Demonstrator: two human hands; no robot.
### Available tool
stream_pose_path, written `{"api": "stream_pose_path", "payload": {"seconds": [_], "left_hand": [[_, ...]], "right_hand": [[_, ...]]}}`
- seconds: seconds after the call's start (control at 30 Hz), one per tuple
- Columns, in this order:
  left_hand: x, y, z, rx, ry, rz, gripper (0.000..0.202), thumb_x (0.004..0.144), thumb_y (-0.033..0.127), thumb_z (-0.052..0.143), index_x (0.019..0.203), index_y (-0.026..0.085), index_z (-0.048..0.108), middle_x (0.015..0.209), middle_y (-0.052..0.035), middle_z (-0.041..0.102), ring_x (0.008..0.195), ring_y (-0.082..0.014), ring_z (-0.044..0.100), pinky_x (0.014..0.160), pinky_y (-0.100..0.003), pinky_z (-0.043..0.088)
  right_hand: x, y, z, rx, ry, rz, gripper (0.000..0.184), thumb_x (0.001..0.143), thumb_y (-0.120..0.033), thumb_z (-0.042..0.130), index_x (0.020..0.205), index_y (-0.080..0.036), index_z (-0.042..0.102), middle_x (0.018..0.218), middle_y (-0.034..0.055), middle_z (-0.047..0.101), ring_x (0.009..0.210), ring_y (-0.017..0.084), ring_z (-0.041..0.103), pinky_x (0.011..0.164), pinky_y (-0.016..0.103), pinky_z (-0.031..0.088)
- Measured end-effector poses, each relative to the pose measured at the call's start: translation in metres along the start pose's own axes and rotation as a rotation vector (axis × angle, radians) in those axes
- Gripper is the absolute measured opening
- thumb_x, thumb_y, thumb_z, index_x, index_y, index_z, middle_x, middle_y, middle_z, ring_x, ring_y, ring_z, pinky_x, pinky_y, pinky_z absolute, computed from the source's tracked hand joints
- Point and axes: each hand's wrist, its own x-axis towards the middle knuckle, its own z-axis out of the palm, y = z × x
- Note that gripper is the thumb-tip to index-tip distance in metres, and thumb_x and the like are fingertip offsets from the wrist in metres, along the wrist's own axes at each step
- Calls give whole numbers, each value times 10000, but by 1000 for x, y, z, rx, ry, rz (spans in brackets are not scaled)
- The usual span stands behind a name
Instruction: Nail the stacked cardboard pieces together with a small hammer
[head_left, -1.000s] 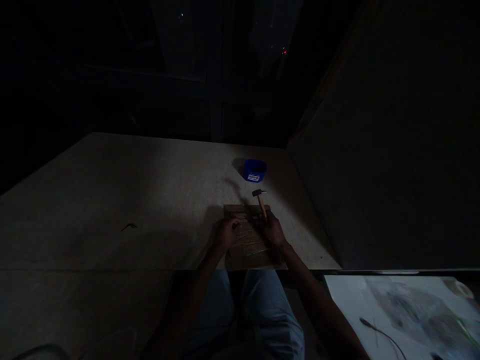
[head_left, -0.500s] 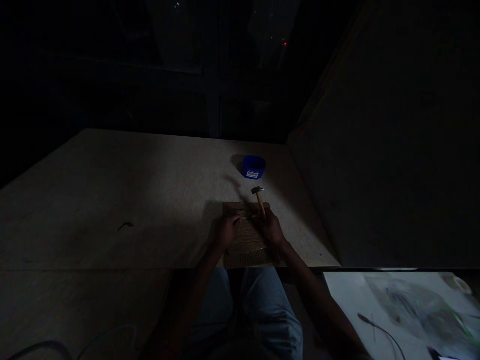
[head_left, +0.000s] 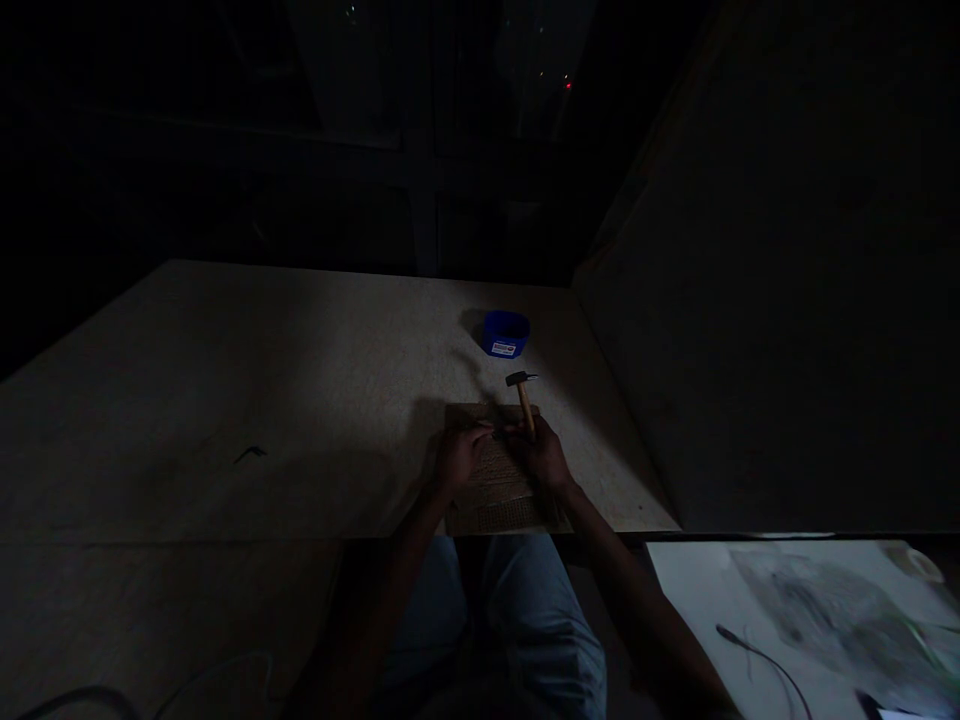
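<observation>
Beyond hammer (head_left: 525, 403), blue tub (head_left: 505, 339), interior shadowed

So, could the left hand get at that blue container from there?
Probably yes: the left hand could stretch forward to the blue container, since the hammer in the right hand sits right of that path.

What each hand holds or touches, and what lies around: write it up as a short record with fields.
Right hand: grips the hammer
Left hand: over the cardboard; too dark to tell its hold
Cardboard: on the table, below both hands
Blue tub: on the table, beyond the hammer
Thin dark object: on the table, left of the hands
Light: dim
</observation>
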Motion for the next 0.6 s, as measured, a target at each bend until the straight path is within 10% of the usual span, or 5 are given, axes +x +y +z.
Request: {"api": "stream_pose_path", "payload": {"seconds": [0.6], "left_hand": [[-2, -19, 19, -94, 24, -58, 245, 914, 138, 596, 1067, 230, 765, 1086, -32, 782, 1014, -185, 737, 979, -357, 574]], "right_hand": [[-3, 0, 0, 17, 3, 53, 318, 763, -361, 706, 1005, -221, 555, 1086, 90, 767, 957, 244, 720, 826, 365, 555]]}}
